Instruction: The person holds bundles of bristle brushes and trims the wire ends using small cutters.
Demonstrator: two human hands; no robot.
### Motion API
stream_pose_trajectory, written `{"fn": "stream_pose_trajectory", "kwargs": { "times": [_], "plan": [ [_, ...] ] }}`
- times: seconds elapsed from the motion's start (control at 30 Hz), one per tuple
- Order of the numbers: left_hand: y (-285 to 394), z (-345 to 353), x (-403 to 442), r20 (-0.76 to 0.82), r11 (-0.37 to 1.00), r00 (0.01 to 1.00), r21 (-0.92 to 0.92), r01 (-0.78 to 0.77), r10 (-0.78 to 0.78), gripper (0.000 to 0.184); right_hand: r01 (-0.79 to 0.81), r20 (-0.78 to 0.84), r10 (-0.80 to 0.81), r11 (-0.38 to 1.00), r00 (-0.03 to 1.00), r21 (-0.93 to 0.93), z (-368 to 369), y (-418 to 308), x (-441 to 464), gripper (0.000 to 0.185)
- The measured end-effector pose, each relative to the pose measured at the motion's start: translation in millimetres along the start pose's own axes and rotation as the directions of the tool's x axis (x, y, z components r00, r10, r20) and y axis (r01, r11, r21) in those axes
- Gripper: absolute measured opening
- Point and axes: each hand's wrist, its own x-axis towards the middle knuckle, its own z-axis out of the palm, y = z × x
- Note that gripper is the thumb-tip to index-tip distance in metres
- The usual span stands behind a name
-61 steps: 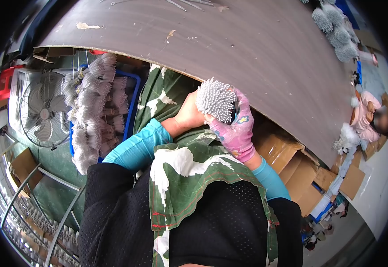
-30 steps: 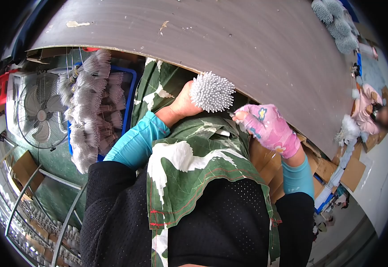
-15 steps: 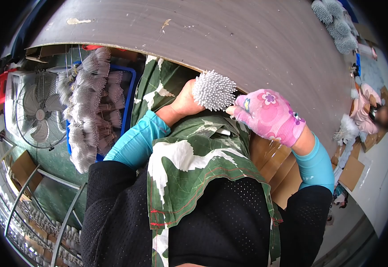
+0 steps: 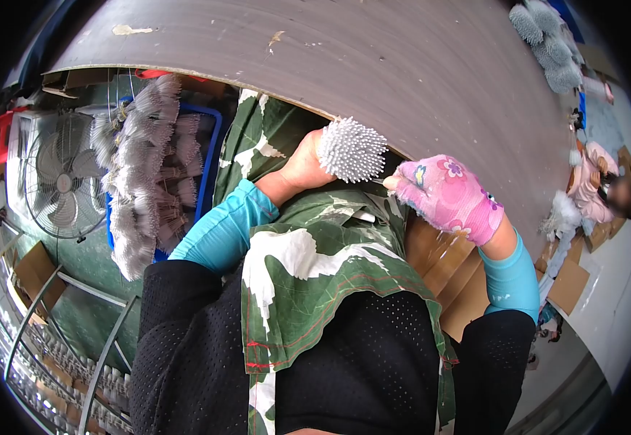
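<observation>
Green-and-white apron [image 4: 294, 261] is covering the wearer's front and lap. Left hand [image 4: 307, 163], bare, is wrapping the grey bristle bundle [image 4: 353, 150] from the side, fingers mostly hiding behind it. Bundle is sitting just at the bench's near edge, bristle tips facing up; can't tell if it's touching. Right hand [image 4: 449, 196], pink flowered glove, is hovering just beside the bundle, thumb and fingers pressing together; can't tell if anything thin is between them. Bench [image 4: 431, 72] is running beyond both. Cardboard [image 4: 449, 264] is showing under its near edge. Off its left end, white bundles [image 4: 141, 152] are hanging by a blue crate [image 4: 217, 134]. More grey bundles [image 4: 551, 47] are lying toward the far right corner.
</observation>
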Motion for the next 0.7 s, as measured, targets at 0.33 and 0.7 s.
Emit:
{"fn": "stream_pose_trajectory", "kwargs": {
  "times": [0.33, 0.7],
  "plan": [
    [12, -3, 1, 0.011, 0.992, 0.995, -0.077, 0.1, -0.099, 0.033, 0.048, 0.042, -0.044, 0.993, 0.998, -0.107, -6, -7, 10, 0.032],
    [15, -2, 1, 0.001, 0.964, 0.984, -0.202, 0.175, -0.179, 0.042, 0.116, 0.028, -0.114, 0.915, 0.993, -0.387, -5, -25, 11, 0.029]
  ]
}}
